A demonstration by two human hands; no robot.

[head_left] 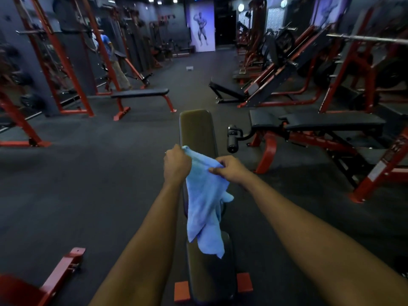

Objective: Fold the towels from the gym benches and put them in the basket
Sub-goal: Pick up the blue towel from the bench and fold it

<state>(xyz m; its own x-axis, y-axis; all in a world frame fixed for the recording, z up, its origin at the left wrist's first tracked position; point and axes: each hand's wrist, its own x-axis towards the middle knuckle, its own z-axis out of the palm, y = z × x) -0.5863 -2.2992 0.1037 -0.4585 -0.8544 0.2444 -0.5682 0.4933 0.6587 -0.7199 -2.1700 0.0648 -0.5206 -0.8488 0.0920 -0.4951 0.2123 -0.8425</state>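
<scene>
A light blue towel (pixel 204 202) hangs in the air above a dark padded gym bench (pixel 197 129) that runs away from me. My left hand (pixel 176 165) grips the towel's top left corner. My right hand (pixel 231 170) pinches the top edge a short way to the right. The cloth droops crumpled below both hands, its lowest tip over the bench's near pad (pixel 209 274). No basket is in view.
A flat bench (pixel 141 93) stands at the back left, an adjustable bench (pixel 318 121) on a red frame to the right. Red racks and machines line both sides. A person (pixel 110 54) stands far left. A red frame foot (pixel 64 268) lies near left on the dark floor.
</scene>
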